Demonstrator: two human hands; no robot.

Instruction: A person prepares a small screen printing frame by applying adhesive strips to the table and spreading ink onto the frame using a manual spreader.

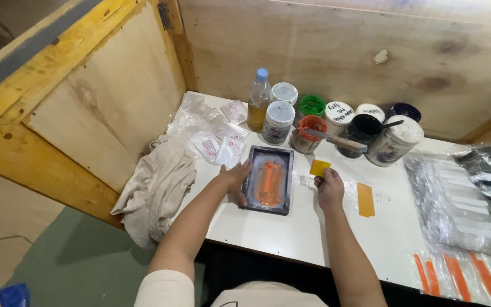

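My left hand presses flat on the left rim of the dark screen frame; my right hand, right of the frame, pinches a yellow squeegee card. The frame's long axis runs away from me.

Right edge cuts off the plastic bags (contents blurred).

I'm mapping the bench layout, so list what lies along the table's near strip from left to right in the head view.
Beige cloth → left hand → dark frame smeared with orange ink → right hand holding a yellow squeegee card → orange strip → clear plastic bags.
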